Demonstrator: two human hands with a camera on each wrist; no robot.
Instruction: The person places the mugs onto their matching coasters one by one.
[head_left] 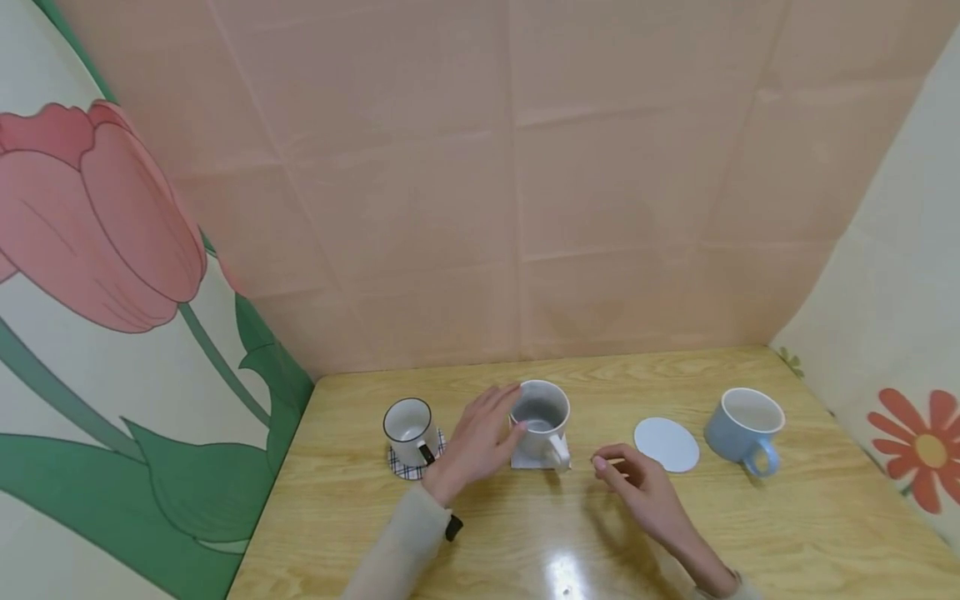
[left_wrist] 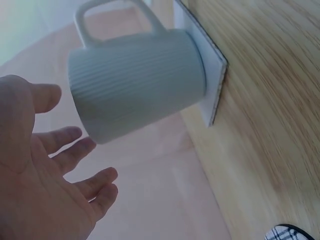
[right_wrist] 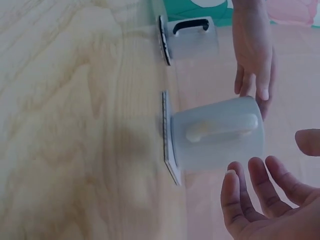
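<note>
A white ribbed mug (head_left: 534,437) stands on a square white coaster (head_left: 525,462) in the middle of the table, its handle toward the person. At its left rim is the left hand (head_left: 482,433), fingers spread and slightly bent, holding nothing. In the left wrist view the thumb and fingertips of that left hand (left_wrist: 45,170) are close by the rim of the mug (left_wrist: 137,82). To the mug's right, the right hand (head_left: 641,492) hovers above the table with loosely bent fingers and nothing in them. The right wrist view has those fingers (right_wrist: 260,185) beside the mug (right_wrist: 215,150).
On the left, a white mug with black rim and handle (head_left: 405,433) stands on a round plaid coaster (head_left: 405,473), close to the left forearm. A round white coaster (head_left: 666,445) lies right of the right hand. Farther right stands a blue mug (head_left: 731,437).
</note>
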